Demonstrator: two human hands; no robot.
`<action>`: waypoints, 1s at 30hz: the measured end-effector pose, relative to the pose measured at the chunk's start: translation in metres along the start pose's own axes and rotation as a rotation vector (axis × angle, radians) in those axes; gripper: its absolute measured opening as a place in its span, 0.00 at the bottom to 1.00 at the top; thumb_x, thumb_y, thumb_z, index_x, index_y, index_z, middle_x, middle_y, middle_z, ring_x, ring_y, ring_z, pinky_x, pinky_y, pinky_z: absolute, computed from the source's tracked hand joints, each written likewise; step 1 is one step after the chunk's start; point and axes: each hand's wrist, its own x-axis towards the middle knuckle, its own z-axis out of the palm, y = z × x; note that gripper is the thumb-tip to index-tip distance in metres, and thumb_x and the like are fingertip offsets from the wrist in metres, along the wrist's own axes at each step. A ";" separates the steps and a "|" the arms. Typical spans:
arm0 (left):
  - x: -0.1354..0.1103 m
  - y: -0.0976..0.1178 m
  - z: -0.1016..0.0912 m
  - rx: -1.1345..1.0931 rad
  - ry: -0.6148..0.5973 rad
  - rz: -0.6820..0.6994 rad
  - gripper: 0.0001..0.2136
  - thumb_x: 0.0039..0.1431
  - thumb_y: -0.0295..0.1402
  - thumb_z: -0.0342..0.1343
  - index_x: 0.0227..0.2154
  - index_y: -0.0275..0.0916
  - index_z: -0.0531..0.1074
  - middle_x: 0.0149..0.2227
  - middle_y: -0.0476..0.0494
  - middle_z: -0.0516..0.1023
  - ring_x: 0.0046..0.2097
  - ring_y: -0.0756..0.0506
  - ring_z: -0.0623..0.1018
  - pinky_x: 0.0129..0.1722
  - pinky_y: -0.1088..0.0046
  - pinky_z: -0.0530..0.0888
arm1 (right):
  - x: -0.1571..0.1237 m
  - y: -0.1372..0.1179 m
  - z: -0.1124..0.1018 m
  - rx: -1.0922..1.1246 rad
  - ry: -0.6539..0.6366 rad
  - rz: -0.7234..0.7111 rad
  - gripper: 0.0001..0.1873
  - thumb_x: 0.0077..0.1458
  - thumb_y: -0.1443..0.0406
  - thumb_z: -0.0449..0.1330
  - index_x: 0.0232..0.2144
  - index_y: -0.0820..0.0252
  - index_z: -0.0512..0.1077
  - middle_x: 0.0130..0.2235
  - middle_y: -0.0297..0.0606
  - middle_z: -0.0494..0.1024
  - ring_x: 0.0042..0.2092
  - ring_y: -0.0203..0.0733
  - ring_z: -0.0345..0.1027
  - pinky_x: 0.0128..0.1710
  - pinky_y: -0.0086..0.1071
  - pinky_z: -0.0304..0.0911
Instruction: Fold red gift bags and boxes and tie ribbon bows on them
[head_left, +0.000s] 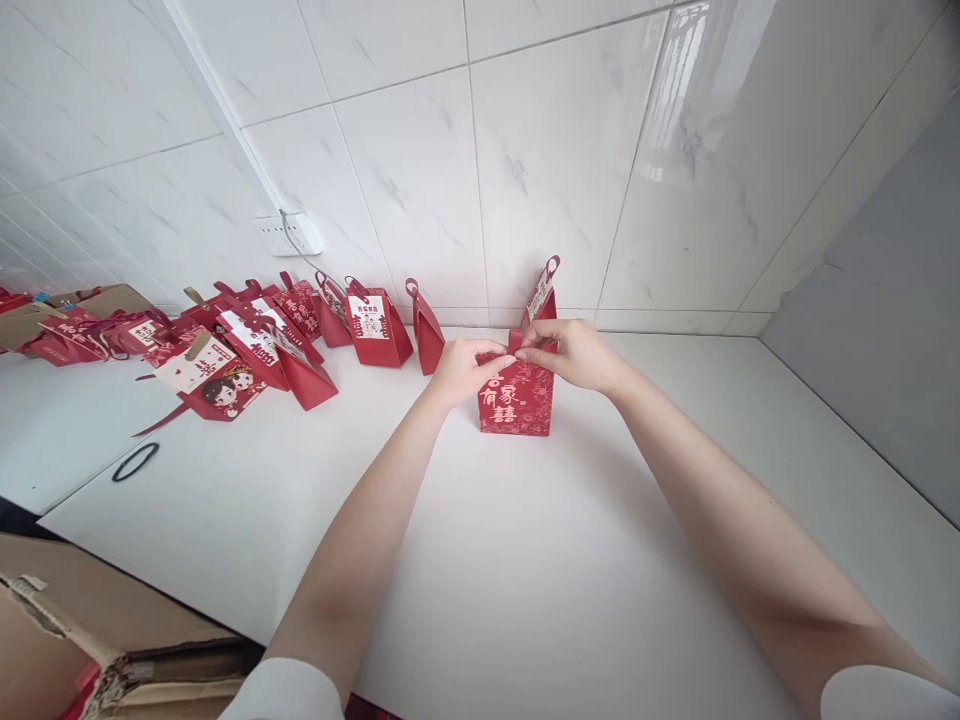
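A red gift box with pale flower lines and Chinese characters stands upright on the table in front of me. My left hand pinches its top edge from the left, thumb and fingers closed. From the right, my right hand does the same, its fingertips meeting the left ones. A short red ribbon shows at the top between my hands. My fingers hide whether they grip the ribbon or only the card. Right behind stands another red gift box with a ribbon loop, partly covered by my right hand.
Several red gift boxes with ribbon loops stand leftward along the tiled wall, including a box with a white label. A black ring lies on the white table. A socket is on the wall. An open cardboard box sits lower left.
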 end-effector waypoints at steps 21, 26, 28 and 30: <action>-0.021 -0.113 0.020 -0.520 -0.304 -0.205 0.34 0.38 0.33 0.70 0.52 0.38 0.67 0.55 0.36 0.71 0.56 0.37 0.71 0.57 0.55 0.66 | -0.025 0.093 0.063 0.602 -0.332 0.190 0.37 0.43 0.59 0.69 0.55 0.55 0.63 0.57 0.42 0.69 0.57 0.50 0.64 0.56 0.45 0.61; -0.017 -0.139 0.033 -0.600 0.092 -0.293 0.36 0.37 0.35 0.71 0.49 0.39 0.58 0.53 0.34 0.71 0.54 0.41 0.73 0.56 0.56 0.66 | -0.024 0.121 0.092 0.222 0.047 0.252 0.32 0.49 0.60 0.63 0.55 0.57 0.60 0.55 0.46 0.70 0.54 0.47 0.66 0.56 0.45 0.60; -0.016 -0.141 0.034 -0.600 0.142 -0.309 0.37 0.36 0.36 0.71 0.48 0.40 0.56 0.53 0.35 0.71 0.52 0.43 0.74 0.55 0.59 0.68 | -0.024 0.123 0.096 0.178 0.073 0.252 0.26 0.51 0.62 0.60 0.52 0.56 0.62 0.52 0.44 0.72 0.53 0.46 0.66 0.56 0.43 0.60; -0.017 -0.140 0.034 -0.565 0.146 -0.307 0.35 0.35 0.37 0.71 0.45 0.41 0.57 0.52 0.37 0.72 0.50 0.45 0.75 0.52 0.63 0.69 | -0.024 0.123 0.097 0.170 0.090 0.254 0.19 0.52 0.63 0.58 0.47 0.55 0.64 0.49 0.41 0.74 0.50 0.44 0.68 0.54 0.41 0.61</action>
